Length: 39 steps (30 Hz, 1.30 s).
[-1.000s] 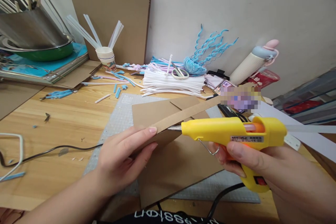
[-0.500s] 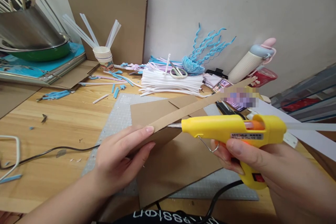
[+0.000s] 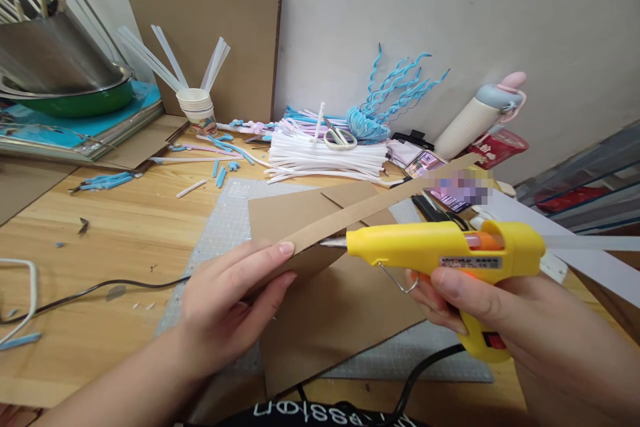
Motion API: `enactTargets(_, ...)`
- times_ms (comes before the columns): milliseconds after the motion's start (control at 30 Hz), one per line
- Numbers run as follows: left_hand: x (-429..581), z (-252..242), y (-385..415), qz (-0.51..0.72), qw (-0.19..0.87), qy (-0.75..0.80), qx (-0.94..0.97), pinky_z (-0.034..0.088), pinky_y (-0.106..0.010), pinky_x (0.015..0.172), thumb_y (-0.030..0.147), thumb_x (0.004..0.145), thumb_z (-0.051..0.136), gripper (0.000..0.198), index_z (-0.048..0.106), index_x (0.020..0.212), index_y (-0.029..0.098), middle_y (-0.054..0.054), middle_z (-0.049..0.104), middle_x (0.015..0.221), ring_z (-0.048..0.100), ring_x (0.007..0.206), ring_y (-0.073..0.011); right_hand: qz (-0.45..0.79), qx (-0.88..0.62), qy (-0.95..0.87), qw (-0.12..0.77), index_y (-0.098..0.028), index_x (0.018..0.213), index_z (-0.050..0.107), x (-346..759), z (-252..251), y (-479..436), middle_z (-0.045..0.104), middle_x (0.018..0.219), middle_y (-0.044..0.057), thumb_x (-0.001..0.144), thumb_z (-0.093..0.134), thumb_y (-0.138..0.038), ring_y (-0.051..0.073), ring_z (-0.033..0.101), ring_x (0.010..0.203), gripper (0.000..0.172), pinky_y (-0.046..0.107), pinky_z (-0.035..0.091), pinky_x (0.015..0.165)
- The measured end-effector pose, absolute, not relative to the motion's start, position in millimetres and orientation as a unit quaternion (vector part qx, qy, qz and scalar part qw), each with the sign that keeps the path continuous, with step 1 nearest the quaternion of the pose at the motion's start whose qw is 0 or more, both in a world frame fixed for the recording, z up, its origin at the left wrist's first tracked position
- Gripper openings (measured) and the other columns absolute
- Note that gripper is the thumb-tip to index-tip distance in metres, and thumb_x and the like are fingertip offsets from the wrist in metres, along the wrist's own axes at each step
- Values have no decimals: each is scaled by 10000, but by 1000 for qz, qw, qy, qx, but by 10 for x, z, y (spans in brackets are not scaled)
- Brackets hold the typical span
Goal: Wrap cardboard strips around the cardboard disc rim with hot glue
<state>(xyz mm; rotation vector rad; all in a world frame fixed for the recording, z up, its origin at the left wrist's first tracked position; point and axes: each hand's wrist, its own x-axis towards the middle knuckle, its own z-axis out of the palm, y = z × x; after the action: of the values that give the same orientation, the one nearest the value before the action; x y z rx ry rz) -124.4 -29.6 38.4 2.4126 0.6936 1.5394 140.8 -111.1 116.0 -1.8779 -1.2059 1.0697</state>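
Note:
My left hand pinches a long cardboard strip between thumb and fingers, the strip slanting up to the right. In my right hand is a yellow hot glue gun, fingers wrapped round its grip. Its metal nozzle is at the strip's lower edge, just right of my left fingertips; whether it touches I cannot tell. A clear glue stick sticks out of the gun's back. Below the strip lie brown cardboard pieces on a grey cutting mat.
Behind stand white pipe cleaners with scissors on top, blue curled pipe cleaners, paper cups holding glue sticks, and a bottle. A phone lies at the right. A black cord crosses the left tabletop.
Almost nothing differs. The glue gun has shifted very slightly down along the strip's edge; my left hand holds the strip in the same place.

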Motion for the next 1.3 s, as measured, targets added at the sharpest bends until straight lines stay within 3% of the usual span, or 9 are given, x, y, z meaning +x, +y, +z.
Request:
enactTargets(167,-1243,379,-294,519,102,238,815,646,-209,657,60,869,693,511,599,1334,249,-25,780,1016,753,822,-135,462,-700,-430,335,-219,590,597,1396,1223,-1073,559,617,6,672,696,-803,154,468,563,598,294,405,506)
enactTargets(300,-1250,371,-296,520,105,235,814,649,-214,683,39,863,693,536,592,1350,238,-32,776,1038,750,849,-134,439,-711,-429,343,-228,709,754,1392,1238,-1051,715,807,77,650,721,-797,233,614,728,574,318,484,562)
enactTargets(433,-1249,376,-294,517,112,237,815,646,-211,653,56,874,687,532,587,1354,263,-23,782,1029,752,829,-134,433,-716,-425,346,-237,752,796,1383,1237,-1055,747,874,99,639,734,-784,296,658,837,562,362,543,607)
enactTargets(633,-1251,381,-299,519,107,233,816,638,-205,660,41,865,691,544,585,1357,248,-25,777,1020,748,836,-129,434,-712,-427,350,-227,635,729,1363,1267,-1059,696,729,64,649,731,-781,197,577,632,555,297,468,509)
enactTargets(900,-1233,403,-293,524,102,237,812,632,-203,615,66,882,679,508,596,1342,263,-15,786,981,752,782,-132,464,-682,-455,336,-231,614,668,1518,1131,-1037,643,681,41,705,693,-779,168,539,567,556,288,459,488)
enactTargets(1300,-1232,396,-298,523,103,236,813,647,-220,669,59,882,685,513,589,1349,248,-27,785,1022,752,835,-136,506,-666,-448,316,-226,631,565,1488,1183,-1052,522,616,-10,747,651,-786,163,471,596,579,312,393,549)
